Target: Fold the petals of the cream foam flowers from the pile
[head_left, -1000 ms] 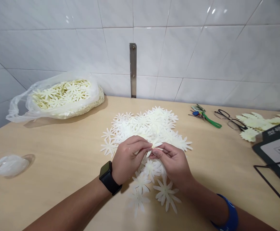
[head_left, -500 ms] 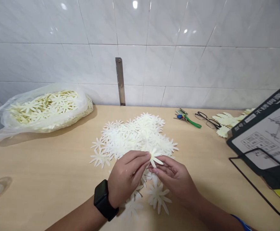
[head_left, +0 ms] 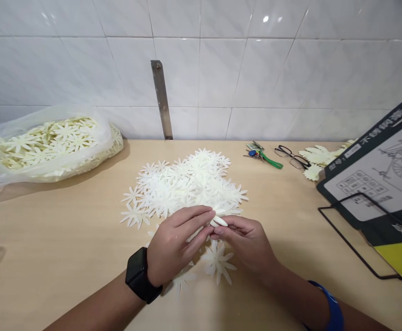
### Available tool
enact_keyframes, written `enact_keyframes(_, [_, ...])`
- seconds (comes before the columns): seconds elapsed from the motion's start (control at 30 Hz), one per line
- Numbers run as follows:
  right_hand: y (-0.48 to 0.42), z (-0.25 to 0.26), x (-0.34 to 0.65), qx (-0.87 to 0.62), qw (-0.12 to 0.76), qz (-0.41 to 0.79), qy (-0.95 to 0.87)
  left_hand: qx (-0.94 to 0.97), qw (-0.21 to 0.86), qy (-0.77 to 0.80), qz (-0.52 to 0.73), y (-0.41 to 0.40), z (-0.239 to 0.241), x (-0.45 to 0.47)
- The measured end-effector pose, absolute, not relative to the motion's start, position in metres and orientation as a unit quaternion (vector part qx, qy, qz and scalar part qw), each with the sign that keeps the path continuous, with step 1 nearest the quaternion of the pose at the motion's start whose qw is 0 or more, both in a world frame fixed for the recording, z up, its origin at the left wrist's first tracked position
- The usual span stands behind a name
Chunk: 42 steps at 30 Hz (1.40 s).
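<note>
Both hands meet over the near edge of a heap of cream-white flower-shaped cutouts (head_left: 187, 184). Between their fingertips is one flower cutout (head_left: 219, 221), its petals poking out to the right. My left hand (head_left: 180, 239), with a black watch (head_left: 142, 275) on the wrist, pinches it from the left. From the right, my right hand (head_left: 247, 239) grips it between thumb and fingers; a blue band (head_left: 332, 305) circles that forearm. Most of the held cutout is hidden by the fingers. Below the hands, a loose flower cutout (head_left: 219, 262) lies on the table.
At the left lies an open clear plastic bag (head_left: 107, 161) full of similar cutouts. Keys with a green strap (head_left: 272, 161), glasses (head_left: 292, 157) and more cutouts (head_left: 320, 156) sit at the back right. A printed box (head_left: 370, 184) and a black wire frame (head_left: 342, 248) stand at the right.
The held cutout's petals, spread before, now look bunched together. My right fingers have closed in further around it. The camera view has shifted, so the scene sits higher and more to the left.
</note>
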State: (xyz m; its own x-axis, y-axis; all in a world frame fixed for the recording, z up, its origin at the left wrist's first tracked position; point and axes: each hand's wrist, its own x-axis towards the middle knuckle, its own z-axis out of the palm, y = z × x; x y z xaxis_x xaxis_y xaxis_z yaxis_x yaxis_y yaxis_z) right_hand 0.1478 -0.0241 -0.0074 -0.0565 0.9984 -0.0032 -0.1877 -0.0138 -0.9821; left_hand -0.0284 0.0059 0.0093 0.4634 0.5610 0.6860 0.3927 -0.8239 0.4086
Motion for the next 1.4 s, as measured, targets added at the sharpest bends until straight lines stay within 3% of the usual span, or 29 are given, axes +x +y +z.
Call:
enact_keyframes(0.3, [-0.031,-0.004,0.152,-0.424,0.508,0.519,-0.541,0.836,0.104,0.286,0.457,0.002,0.015,-0.026])
enact_keyframes(0.67, [-0.037,-0.001,0.149,-0.389,0.579,0.504,-0.509,0.84,0.134,0.236,0.47,-0.001,0.018,-0.025])
enact_keyframes(1.4, [-0.035,-0.001,0.15,-0.397,0.575,0.524,-0.488,0.828,0.177,0.248,0.471,-0.001,0.016,-0.024])
